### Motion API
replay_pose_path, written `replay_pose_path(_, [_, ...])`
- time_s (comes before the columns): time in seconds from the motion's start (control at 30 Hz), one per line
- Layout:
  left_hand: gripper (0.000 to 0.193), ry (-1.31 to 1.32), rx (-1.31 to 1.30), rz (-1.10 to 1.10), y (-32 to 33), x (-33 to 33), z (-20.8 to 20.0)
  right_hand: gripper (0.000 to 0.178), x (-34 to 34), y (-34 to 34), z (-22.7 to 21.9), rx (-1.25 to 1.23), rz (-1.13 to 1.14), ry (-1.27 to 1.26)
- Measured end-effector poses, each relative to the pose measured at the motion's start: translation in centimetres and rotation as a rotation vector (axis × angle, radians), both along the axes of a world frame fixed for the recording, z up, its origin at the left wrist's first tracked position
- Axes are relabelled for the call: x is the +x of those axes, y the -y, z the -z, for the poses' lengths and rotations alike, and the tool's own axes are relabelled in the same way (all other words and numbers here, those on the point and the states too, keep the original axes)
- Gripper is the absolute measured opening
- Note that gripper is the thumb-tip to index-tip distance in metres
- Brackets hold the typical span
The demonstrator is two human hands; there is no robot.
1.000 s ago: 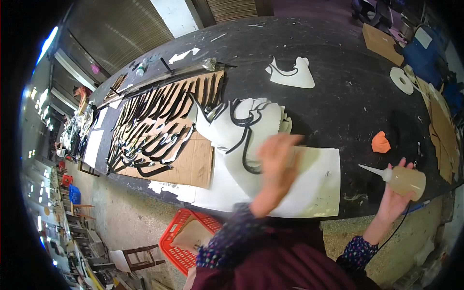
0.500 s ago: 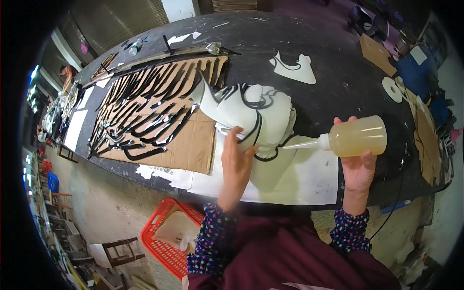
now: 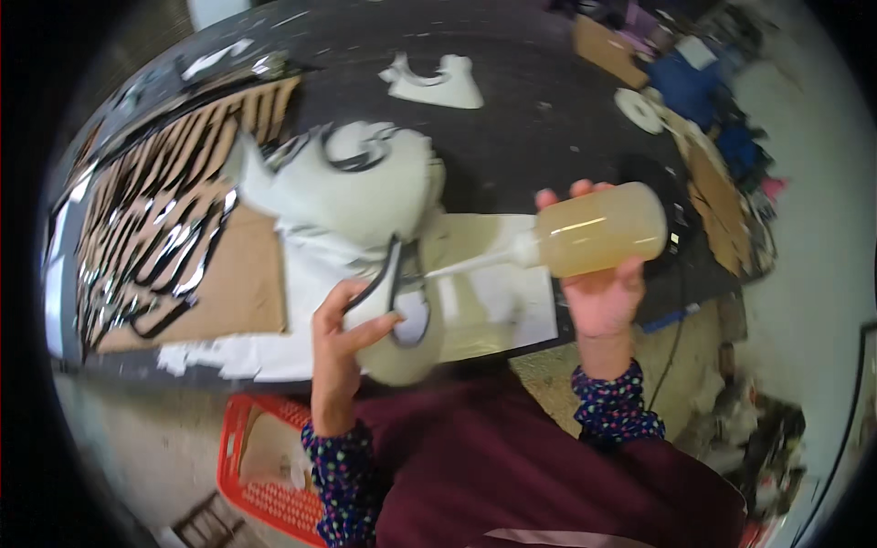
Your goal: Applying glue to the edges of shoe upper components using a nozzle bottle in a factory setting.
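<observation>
We hold the bottle (image 3: 598, 233) almost on its side in our right hand (image 3: 603, 301), those fingers wrapped around it from below, and its long axis runs left to right. Its thin nozzle (image 3: 475, 262) aims leftward at the white piece (image 3: 402, 367) in our left hand (image 3: 338, 342), whose fingers are pinched nearly closed on that piece's left side, thumb uppermost. The piece lies over the near edge of the table (image 3: 521, 128), and the dark strip (image 3: 395, 265) on it points away from us, roughly crosswise to the nozzle. Our left hand is nearer the nozzle's tip; blur keeps us from telling whether the tip touches the piece or hangs just above it
</observation>
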State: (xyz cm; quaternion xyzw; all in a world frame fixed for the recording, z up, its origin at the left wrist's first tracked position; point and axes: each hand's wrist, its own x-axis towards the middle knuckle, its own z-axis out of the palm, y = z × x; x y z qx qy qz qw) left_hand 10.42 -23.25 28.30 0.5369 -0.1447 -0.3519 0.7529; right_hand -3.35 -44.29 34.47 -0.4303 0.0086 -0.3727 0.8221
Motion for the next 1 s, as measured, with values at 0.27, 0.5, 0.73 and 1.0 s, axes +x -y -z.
replay_pose_path(0.27, [0.041,-0.24,-0.092,0.25,1.7,-1.0,0.8,0.074,-6.4,-0.2,0.8,0.091,0.108,-0.035])
replay_pose_path(0.5, [0.047,-0.173,-0.016,0.392,2.6,-1.7,0.3,0.078,-7.7,0.2,-0.5,0.161,0.06,-0.178])
replay_pose_path(0.73, [0.032,-0.148,0.036,0.396,2.6,-1.9,-0.7,0.088,-4.9,-0.4,-0.7,0.045,0.173,-0.21])
replay_pose_path(1.0, [0.037,-0.112,-0.008,0.31,1.1,-2.1,-2.0,0.086,-2.4,-1.1,-0.4,-0.362,0.278,-0.13])
